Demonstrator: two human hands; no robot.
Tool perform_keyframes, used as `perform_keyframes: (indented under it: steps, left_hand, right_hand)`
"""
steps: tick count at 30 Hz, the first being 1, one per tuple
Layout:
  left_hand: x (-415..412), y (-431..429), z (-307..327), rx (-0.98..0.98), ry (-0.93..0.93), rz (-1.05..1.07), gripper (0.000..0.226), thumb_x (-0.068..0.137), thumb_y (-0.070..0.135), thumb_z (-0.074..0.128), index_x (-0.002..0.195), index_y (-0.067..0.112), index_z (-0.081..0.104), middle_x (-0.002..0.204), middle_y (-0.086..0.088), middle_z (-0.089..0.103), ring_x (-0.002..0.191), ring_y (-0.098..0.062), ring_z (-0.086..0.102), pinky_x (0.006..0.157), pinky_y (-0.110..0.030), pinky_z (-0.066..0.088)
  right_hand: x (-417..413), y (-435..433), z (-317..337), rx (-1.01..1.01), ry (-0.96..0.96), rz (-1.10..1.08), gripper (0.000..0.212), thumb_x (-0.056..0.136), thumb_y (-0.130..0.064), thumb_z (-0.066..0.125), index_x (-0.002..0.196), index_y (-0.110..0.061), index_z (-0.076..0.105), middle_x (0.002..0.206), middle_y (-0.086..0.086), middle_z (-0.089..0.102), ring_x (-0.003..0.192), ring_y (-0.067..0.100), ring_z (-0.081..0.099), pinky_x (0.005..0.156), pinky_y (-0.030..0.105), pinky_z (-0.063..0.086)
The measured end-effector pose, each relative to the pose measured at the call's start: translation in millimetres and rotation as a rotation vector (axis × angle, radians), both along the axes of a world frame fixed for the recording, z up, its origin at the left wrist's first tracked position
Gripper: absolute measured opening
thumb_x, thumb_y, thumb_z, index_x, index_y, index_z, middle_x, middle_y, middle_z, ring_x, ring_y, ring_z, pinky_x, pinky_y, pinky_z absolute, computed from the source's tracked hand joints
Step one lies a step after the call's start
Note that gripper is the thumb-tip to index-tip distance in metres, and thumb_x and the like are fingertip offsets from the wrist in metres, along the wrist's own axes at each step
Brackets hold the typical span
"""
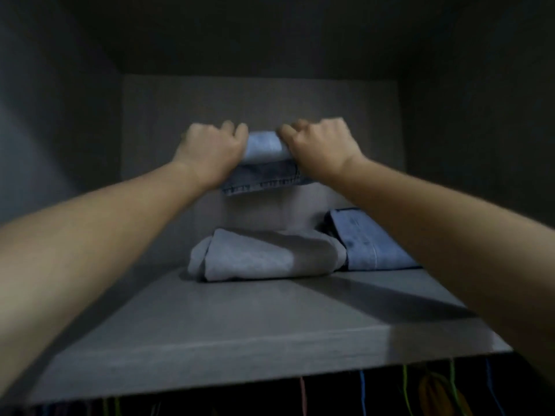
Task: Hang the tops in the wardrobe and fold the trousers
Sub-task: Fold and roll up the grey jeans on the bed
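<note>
Grey wardrobe shelf (pixel 240 331) w/ 2 folded prs on it: pale trousers (pixel 264 256) centre, blue jeans (pixel 372 244) touching, right.

- The folded light-blue denim trousers (pixel 265 159) are a thick bundle held in the air above the shelf. The left hand (pixel 210 148) grips their 9 o'clock end and the right hand (pixel 324 145) their 3 o'clock end. A darker stitched hem hangs along the lower edge.
- The folded pale grey cloth trousers (pixel 264 258) lie flat on the grey wardrobe shelf (pixel 240 325), at 6 o'clock from the held pair, folded edge toward the front.
- The folded mid-blue denim trousers (pixel 371 243) lie on the same shelf at 3 o'clock of the grey pair, touching it, partly hidden by the right forearm.
</note>
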State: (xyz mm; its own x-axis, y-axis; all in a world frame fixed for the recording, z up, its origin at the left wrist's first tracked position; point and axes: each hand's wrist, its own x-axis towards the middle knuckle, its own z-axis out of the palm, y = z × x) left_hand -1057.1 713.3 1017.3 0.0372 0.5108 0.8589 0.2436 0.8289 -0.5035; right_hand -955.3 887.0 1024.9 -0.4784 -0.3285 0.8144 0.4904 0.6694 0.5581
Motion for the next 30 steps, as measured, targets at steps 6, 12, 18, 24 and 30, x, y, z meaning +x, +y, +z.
perform_keyframes:
  steps: [6, 12, 18, 24, 30]
  left_hand:
    - [-33, 16, -51, -0.384, -0.389, 0.171, 0.035, 0.091, 0.026, 0.054, 0.124, 0.018, 0.048, 0.115, -0.010, 0.064, 0.099, -0.033, 0.063, 0.068, -0.033, 0.037]
    - [-33, 2, -47, -0.386, -0.868, -0.003, 0.037, 0.085, 0.043, 0.066, 0.115, 0.023, 0.056, 0.116, -0.001, 0.064, 0.094, -0.021, 0.058, 0.082, -0.033, 0.050]
    - [-32, -13, -66, -0.392, -1.180, 0.015, 0.132, 0.048, 0.090, 0.059, 0.155, 0.029, 0.011, 0.160, 0.005, 0.021, 0.145, -0.016, 0.025, 0.119, -0.037, 0.025]
    - [2, -7, -66, -0.311, -0.967, -0.020, 0.088, 0.083, 0.051, 0.069, 0.153, 0.019, 0.026, 0.154, -0.003, 0.036, 0.137, -0.024, 0.039, 0.109, -0.030, 0.033]
    - [34, -28, -54, -0.105, -0.423, 0.000, 0.066, 0.096, 0.034, 0.044, 0.154, 0.019, 0.017, 0.163, -0.012, 0.008, 0.149, -0.028, 0.011, 0.117, -0.051, 0.022]
  right_hand:
    - [-34, 10, -58, -0.219, -0.516, -0.156, 0.042, 0.091, -0.044, 0.056, 0.128, -0.025, 0.054, 0.122, 0.007, 0.064, 0.106, 0.032, 0.064, 0.073, 0.036, 0.041]
    - [-25, 13, -49, -0.532, -0.718, -0.110, 0.043, 0.077, -0.041, 0.069, 0.117, -0.029, 0.061, 0.107, 0.001, 0.067, 0.087, 0.022, 0.064, 0.073, 0.036, 0.056]
    - [-23, 8, -59, -0.863, -0.940, -0.115, 0.095, 0.080, -0.049, 0.072, 0.157, -0.029, 0.019, 0.157, 0.008, 0.032, 0.139, 0.029, 0.039, 0.109, 0.049, 0.043]
    - [-3, 9, -68, -0.613, -0.796, -0.015, 0.084, 0.078, -0.061, 0.072, 0.145, -0.021, 0.041, 0.139, 0.006, 0.052, 0.112, 0.026, 0.056, 0.096, 0.046, 0.052]
    - [40, 16, -56, -0.550, -0.432, 0.052, 0.077, 0.093, -0.057, 0.055, 0.156, -0.028, 0.023, 0.156, 0.010, 0.032, 0.135, 0.035, 0.044, 0.107, 0.048, 0.043]
